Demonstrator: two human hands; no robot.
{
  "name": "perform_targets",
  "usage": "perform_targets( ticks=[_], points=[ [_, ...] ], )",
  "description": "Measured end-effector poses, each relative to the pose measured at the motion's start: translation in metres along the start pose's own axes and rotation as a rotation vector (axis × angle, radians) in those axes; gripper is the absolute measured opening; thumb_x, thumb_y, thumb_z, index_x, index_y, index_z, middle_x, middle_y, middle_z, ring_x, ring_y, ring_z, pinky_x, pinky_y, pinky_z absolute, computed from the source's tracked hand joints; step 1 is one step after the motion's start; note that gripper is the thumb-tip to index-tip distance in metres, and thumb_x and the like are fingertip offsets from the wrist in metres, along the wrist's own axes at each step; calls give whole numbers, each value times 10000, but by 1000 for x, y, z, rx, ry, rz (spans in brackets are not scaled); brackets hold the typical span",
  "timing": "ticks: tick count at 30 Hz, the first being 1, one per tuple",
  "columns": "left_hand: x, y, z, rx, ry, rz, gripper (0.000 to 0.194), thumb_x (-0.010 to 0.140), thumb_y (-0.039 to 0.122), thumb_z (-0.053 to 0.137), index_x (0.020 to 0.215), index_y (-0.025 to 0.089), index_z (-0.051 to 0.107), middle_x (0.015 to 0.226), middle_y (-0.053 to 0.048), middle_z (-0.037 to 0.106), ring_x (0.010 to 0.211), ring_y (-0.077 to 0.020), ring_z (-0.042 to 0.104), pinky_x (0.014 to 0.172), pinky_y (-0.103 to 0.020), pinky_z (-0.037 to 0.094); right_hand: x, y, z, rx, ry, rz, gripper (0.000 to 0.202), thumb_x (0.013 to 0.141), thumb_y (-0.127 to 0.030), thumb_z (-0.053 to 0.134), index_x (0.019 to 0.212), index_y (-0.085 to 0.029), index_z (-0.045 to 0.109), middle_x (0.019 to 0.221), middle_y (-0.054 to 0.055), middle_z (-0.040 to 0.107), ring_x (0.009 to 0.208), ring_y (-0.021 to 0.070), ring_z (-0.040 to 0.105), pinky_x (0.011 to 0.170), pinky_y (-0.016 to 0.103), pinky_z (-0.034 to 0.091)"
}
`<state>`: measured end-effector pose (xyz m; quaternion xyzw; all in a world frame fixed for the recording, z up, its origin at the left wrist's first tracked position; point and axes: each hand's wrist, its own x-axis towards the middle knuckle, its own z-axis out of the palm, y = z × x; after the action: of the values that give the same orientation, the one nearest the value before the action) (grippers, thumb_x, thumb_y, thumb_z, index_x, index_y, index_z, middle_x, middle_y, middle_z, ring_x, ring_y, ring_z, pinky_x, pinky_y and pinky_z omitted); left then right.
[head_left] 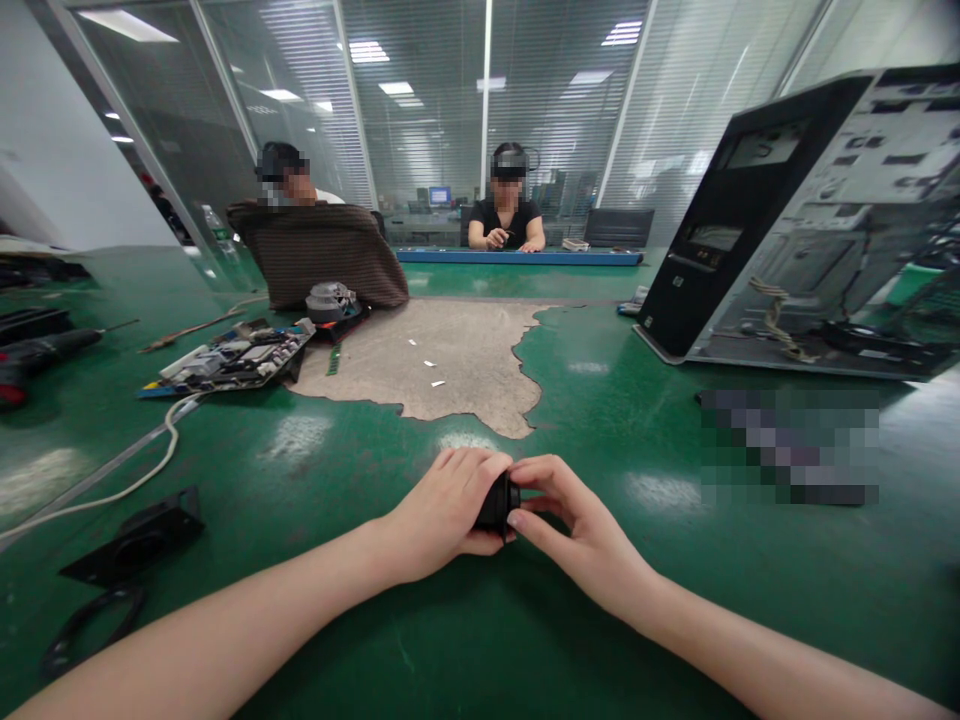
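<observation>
Between my two hands is a small black device point(494, 504) with a flat flange and a rounded end facing right. My left hand point(448, 505) is wrapped over its left side, palm down, hiding much of it. My right hand point(577, 525) pinches the rounded end with thumb and fingertips. What kind of device it is, I cannot make out. To the left on the green table point(360, 640) lies a black panel point(142, 538) with a round part in it. Just in front of that panel rests a looped black cable point(94, 632).
An opened computer tower point(742, 220) stands at right, near a blurred-out flat object point(791, 445). At left are a circuit board point(232, 358), a cooling fan point(330, 302), a white cable point(169, 440) and a power drill point(45, 350). Two people sit beyond the brown-covered item point(315, 250).
</observation>
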<state>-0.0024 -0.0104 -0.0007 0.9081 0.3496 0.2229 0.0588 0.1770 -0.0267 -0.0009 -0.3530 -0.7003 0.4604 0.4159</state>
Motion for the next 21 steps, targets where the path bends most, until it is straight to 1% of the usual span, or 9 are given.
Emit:
perform_targets(
  ticks=[2,4,6,8,11,13,14,18,21],
  points=[
    [0,0,0,-4,-4,-2,610,673,225,628,1168,202,272,1103,-81,494,988,-245,473,829,-394,373,1,1,1,15,-18,54,264,774,-162,555,1011,-217,452,1012,39,523,907,155,567,793,333,514],
    [-1,0,-1,-8,-9,-4,608,671,211,627,1168,199,276,1100,-80,495,981,-240,474,828,-389,374,1,1,1,17,-55,69,281,773,-150,553,1020,-215,437,989,36,539,877,148,579,782,332,516],
    [-1,0,-1,-12,-13,-6,608,672,197,621,1172,199,276,1098,-80,496,978,-240,475,826,-390,375,0,2,1,0,-69,45,266,768,-143,556,998,-215,443,959,28,546,880,148,577,784,328,512],
    [-1,0,-1,-15,-10,-4,617,674,195,616,1183,205,268,1106,-82,493,985,-243,475,827,-396,374,0,2,0,-18,-57,11,263,760,-146,568,984,-220,452,969,26,538,908,154,564,796,327,508],
    [-1,0,0,-16,5,5,631,676,218,620,1194,212,259,1113,-83,492,993,-248,476,828,-401,373,-1,1,-1,-32,-25,-21,174,771,-177,565,925,-216,493,1019,36,517,947,162,543,808,319,506],
    [0,0,1,-13,9,8,630,677,234,624,1191,213,260,1108,-81,496,989,-248,478,824,-398,376,0,0,-1,-16,-12,-15,113,783,-195,551,886,-209,507,1015,38,513,940,162,544,788,308,514],
    [0,0,1,-11,9,8,627,677,237,625,1188,211,263,1106,-81,497,987,-247,478,822,-397,377,0,0,-1,-1,-10,-1,116,786,-196,545,894,-209,505,1006,37,514,929,160,549,776,304,518],
    [0,0,1,-2,10,13,619,676,229,629,1177,200,267,1104,-84,492,985,-244,474,828,-395,376,1,-1,0,43,-41,94,270,784,-173,539,1032,-218,441,991,35,530,879,149,578,754,312,525],
    [-1,-1,1,0,5,6,617,676,222,626,1179,198,269,1098,-86,490,984,-246,474,828,-399,376,0,0,0,15,-70,86,243,785,-164,532,1007,-210,446,961,32,540,873,147,576,769,320,518]
  ],
)
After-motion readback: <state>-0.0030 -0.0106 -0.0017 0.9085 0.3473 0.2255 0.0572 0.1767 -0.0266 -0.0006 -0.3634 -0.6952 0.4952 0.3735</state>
